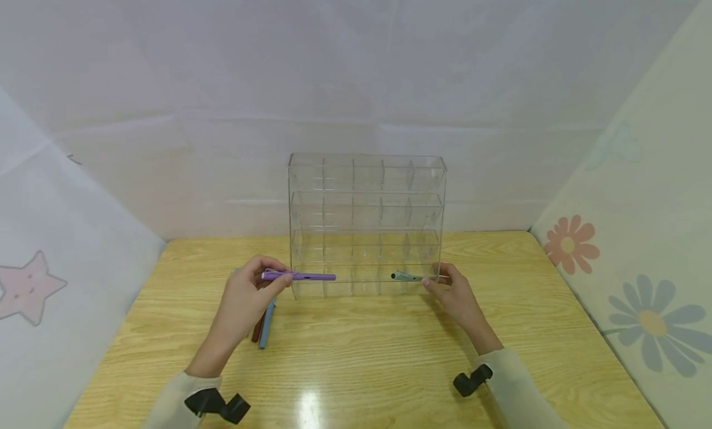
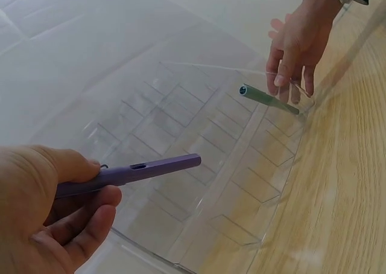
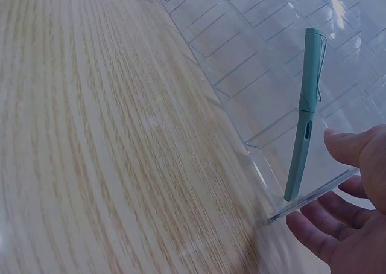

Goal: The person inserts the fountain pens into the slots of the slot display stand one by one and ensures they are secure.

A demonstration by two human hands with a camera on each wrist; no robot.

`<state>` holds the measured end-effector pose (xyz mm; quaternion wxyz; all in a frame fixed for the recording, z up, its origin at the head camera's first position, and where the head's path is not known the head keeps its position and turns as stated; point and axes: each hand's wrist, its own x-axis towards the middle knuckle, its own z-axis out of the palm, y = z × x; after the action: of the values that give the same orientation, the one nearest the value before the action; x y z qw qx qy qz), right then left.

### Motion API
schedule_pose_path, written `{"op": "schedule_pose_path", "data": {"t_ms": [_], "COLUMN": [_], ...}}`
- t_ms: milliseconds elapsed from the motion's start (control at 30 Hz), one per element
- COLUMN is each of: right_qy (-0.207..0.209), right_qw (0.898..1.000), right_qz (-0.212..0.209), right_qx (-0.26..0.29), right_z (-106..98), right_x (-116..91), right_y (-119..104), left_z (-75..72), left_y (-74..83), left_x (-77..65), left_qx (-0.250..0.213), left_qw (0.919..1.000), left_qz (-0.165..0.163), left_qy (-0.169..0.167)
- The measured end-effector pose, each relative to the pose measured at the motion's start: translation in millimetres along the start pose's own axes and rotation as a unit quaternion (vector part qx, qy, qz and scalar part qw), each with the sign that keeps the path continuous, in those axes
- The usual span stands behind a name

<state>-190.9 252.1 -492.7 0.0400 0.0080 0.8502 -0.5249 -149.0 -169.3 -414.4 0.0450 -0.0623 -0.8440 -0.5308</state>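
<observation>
My left hand (image 1: 248, 302) pinches a capped purple pen (image 1: 314, 276) between thumb and fingers. The pen lies nearly level, pointing right, in front of the clear plastic organizer (image 1: 367, 193) at its lower left. In the right wrist view, a capped green pen (image 3: 306, 99) with a wire clip rests at the organizer's lower right end. Around that end's side wall is my right hand (image 1: 458, 296), with loosely bent fingers (image 3: 338, 219) outside and the thumb inside. A small gap shows between thumb and green pen.
Beside my left hand, blue (image 1: 266, 327) and dark red (image 1: 258, 330) pens lie on the wooden table (image 1: 356, 361), partly hidden by the hand. The organizer has rows of divided compartments and stands near the back, before a white cloth (image 1: 356, 64). Patterned cloths hang at both sides.
</observation>
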Motion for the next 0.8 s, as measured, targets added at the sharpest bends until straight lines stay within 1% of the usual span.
{"op": "schedule_pose_path", "data": {"t_ms": [133,333,433,567,733,800], "right_qy": [-0.003,0.002,0.003,0.001,-0.007,-0.011], "right_qw": [1.0,1.0,1.0,1.0,1.0,1.0], "right_qz": [-0.005,-0.002,0.001,0.001,-0.003,-0.006], "right_qx": [-0.005,-0.011,-0.008,-0.003,-0.003,-0.003], "right_z": [0,-1,-1,-1,-2,-2], "right_x": [0,1,2,1,-1,-2], "right_y": [1,1,0,0,-2,-2], "left_z": [4.8,13.3,17.4,23.9,32.8,36.2], "left_y": [-1.5,1.7,4.4,6.0,4.4,3.0], "left_x": [4.9,9.9,10.7,12.7,17.9,19.7], "left_qx": [0.002,0.0,0.001,0.003,-0.005,0.002], "left_qw": [1.0,0.9998,0.9998,0.9998,0.9997,0.9998], "left_qz": [0.001,0.016,0.02,0.018,0.024,0.021], "left_qy": [0.005,0.011,0.009,0.007,0.0,-0.004]}}
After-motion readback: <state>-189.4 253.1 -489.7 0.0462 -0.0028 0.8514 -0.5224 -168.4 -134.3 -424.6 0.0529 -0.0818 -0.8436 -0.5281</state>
